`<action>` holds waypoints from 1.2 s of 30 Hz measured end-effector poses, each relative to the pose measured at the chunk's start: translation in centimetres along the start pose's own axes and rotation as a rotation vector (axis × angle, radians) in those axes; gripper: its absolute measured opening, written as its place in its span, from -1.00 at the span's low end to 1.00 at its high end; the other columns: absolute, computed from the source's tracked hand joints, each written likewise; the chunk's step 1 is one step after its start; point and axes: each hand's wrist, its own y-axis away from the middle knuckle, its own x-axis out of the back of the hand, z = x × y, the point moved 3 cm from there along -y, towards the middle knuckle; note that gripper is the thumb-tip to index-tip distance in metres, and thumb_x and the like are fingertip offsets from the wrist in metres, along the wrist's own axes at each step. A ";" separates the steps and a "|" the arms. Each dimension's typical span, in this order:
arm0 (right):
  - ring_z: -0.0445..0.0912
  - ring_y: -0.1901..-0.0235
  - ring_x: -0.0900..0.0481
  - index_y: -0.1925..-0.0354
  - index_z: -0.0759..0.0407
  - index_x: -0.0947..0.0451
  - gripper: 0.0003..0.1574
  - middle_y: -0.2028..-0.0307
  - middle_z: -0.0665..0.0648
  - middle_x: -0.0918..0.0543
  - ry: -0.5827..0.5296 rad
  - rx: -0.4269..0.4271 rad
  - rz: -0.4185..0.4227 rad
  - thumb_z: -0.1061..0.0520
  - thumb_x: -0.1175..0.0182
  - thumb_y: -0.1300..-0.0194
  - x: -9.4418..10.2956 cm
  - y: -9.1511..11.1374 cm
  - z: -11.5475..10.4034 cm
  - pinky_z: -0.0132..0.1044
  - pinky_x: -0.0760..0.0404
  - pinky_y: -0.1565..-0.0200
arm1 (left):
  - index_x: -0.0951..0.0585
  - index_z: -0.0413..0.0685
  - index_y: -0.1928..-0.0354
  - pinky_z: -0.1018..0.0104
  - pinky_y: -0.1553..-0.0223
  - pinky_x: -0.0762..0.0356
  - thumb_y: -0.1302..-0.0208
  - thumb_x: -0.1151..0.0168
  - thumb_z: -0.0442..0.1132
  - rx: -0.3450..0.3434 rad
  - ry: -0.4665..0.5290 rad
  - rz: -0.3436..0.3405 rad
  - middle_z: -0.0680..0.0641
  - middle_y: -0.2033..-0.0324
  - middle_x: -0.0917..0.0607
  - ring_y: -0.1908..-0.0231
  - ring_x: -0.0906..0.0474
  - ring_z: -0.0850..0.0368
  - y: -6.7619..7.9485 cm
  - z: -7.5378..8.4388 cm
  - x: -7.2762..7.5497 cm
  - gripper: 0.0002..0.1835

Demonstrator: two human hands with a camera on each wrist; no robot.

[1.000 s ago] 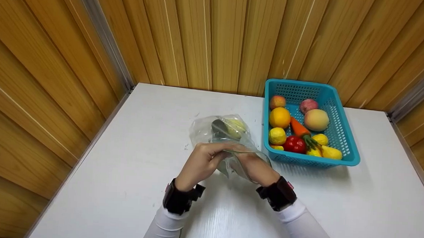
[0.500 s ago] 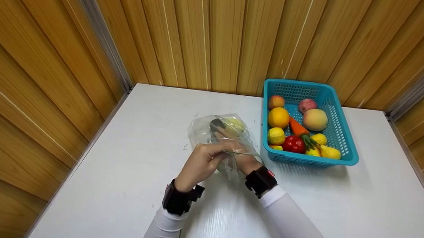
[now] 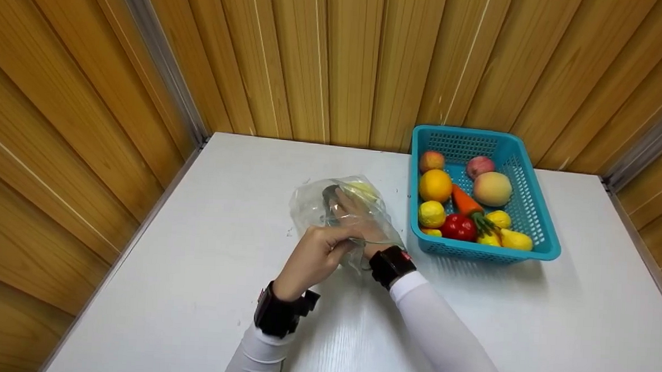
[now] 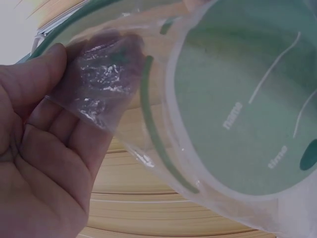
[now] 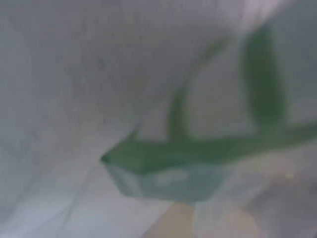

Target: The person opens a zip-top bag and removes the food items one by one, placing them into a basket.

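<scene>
A clear plastic bag (image 3: pixel 308 202) with green printing lies on the white table, its opening towards me. My left hand (image 3: pixel 315 255) pinches the edge of the opening. In the left wrist view, the bag's film (image 4: pixel 106 74) lies between that hand's thumb and fingers, beside a green label (image 4: pixel 233 99) reading "name" and "time". My right hand (image 3: pixel 363 221) is inside the bag up to the wrist, its fingers extended against a dark, rounded item (image 3: pixel 330 192). Beyond them in the bag sits a yellow-green fruit (image 3: pixel 364 189). Green print (image 5: pixel 198 153) blurs across the right wrist view.
A blue-green plastic basket (image 3: pixel 549 240) stands right of the bag, close to my right hand. In it are an orange (image 3: pixel 435 185), a carrot (image 3: pixel 465 202), a red tomato-like item (image 3: pixel 459 227), a peach (image 3: pixel 493 188) and several yellow fruits. Wood-panelled walls (image 3: pixel 347 69) enclose the table's back and sides.
My right hand has slid deeper into the bag, forward and left, until its fingers reach the dark item. My left hand keeps its pinch on the bag's edge.
</scene>
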 end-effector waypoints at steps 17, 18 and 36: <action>0.34 -0.71 -0.16 -0.70 0.25 -0.21 -0.24 -0.72 0.31 -0.24 0.218 -0.192 -0.165 0.04 -0.05 -0.72 1.0 -1.8 -1.5 0.36 -0.16 -0.70 | -0.85 -0.25 0.13 0.24 0.12 -0.83 -0.47 -0.30 -0.48 -0.015 -0.061 0.037 -0.15 0.24 -0.91 0.23 -0.83 0.09 0.1 0.2 0.2 -0.84; 0.32 -0.70 -0.17 -0.70 0.24 -0.22 -0.24 -0.71 0.31 -0.26 0.241 -0.187 -0.160 0.03 -0.07 -0.72 0.9 -1.9 -1.4 0.34 -0.17 -0.70 | -0.85 -0.25 0.14 0.23 0.11 -0.84 -0.47 -0.30 -0.49 -0.014 -0.059 0.038 -0.15 0.23 -0.91 0.23 -0.84 0.08 0.1 0.2 0.3 -0.84; 0.39 -0.60 -0.30 -0.52 0.23 -0.42 -0.36 -0.67 0.29 -0.30 0.225 -0.214 -0.086 -0.03 -0.15 -0.67 -0.3 -3.6 0.4 0.63 -0.30 -0.50 | -0.86 -0.26 0.05 0.13 0.01 -0.87 -0.44 -0.29 -0.53 -0.023 -0.056 0.049 -0.19 0.14 -0.92 0.12 -0.90 -0.06 0.1 0.4 0.4 -0.78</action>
